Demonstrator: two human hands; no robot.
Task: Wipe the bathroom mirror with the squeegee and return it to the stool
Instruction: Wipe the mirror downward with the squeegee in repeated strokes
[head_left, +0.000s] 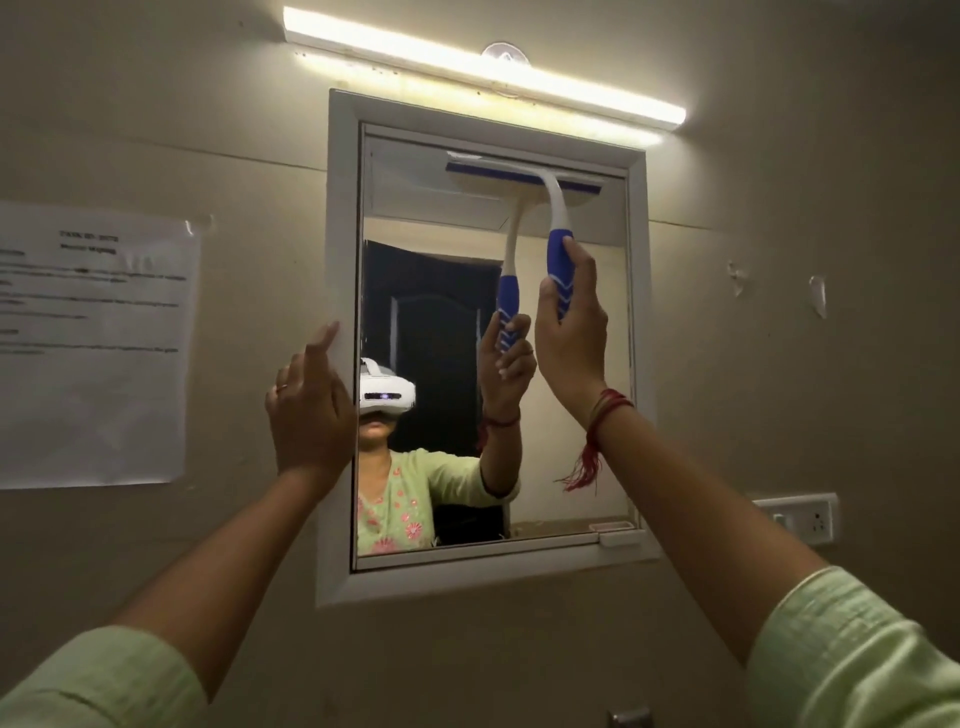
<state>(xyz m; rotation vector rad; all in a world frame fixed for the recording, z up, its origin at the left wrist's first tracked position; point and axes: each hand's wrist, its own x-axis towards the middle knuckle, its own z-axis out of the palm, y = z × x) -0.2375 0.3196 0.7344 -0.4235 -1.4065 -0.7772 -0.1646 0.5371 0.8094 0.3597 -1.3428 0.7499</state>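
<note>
A white-framed bathroom mirror (447, 291) hangs on the wall in front of me. My right hand (571, 332) grips the blue handle of a white and blue squeegee (553, 208). Its blade lies flat against the glass along the mirror's top edge, right of centre. My left hand (309, 405) rests against the left side of the mirror frame, index finger raised, holding nothing. The glass reflects the squeegee, my arm and a person wearing a white headset. The stool is out of sight.
A lit tube light (483, 67) runs above the mirror. A printed paper sheet (93, 343) is taped to the wall on the left. A switch and socket plate (800, 517) sits on the wall at the right. A metal fitting (631, 717) shows at the bottom edge.
</note>
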